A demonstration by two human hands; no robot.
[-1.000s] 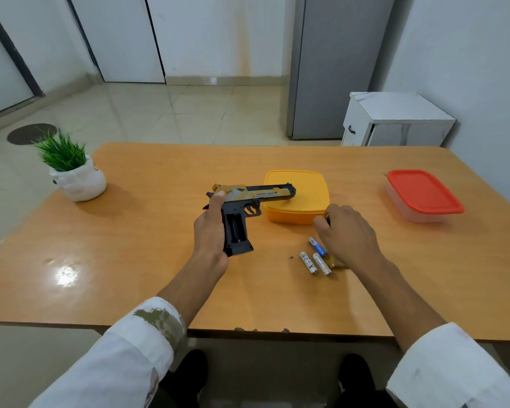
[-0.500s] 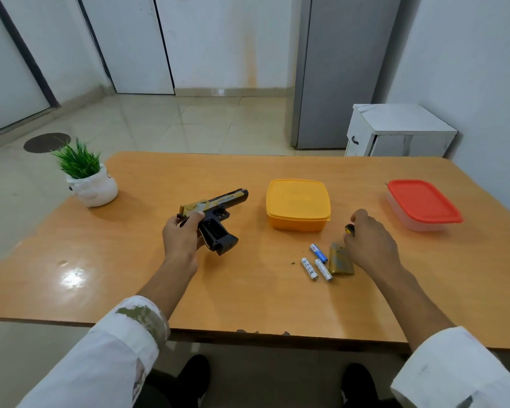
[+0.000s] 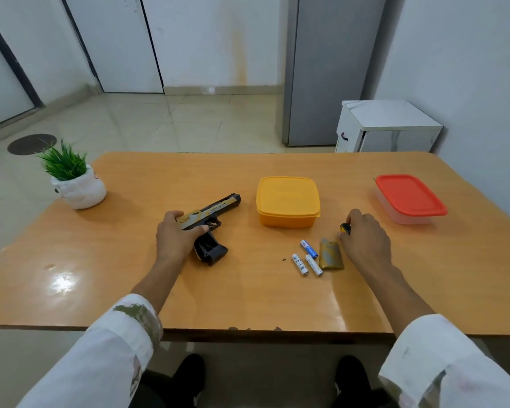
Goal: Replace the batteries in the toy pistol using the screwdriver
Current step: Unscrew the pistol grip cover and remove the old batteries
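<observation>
Table (image 3: 248, 295) of orange wood carries everything. Left of a lidded yellow box (image 3: 287, 201), the toy pistol (image 3: 215, 210) rests on its side. Its gold-patterned slide and black muzzle point away to the right, and its black grip faces the person with the cavity uncovered. The left hand (image 3: 175, 240) grasps its rear end, fingers curled round. The right hand (image 3: 365, 240) is curled over the screwdriver (image 3: 345, 228), only a yellow-black end showing. Just beside it lie a gold cover (image 3: 330, 256) and three batteries (image 3: 300, 264), one blue.
</observation>
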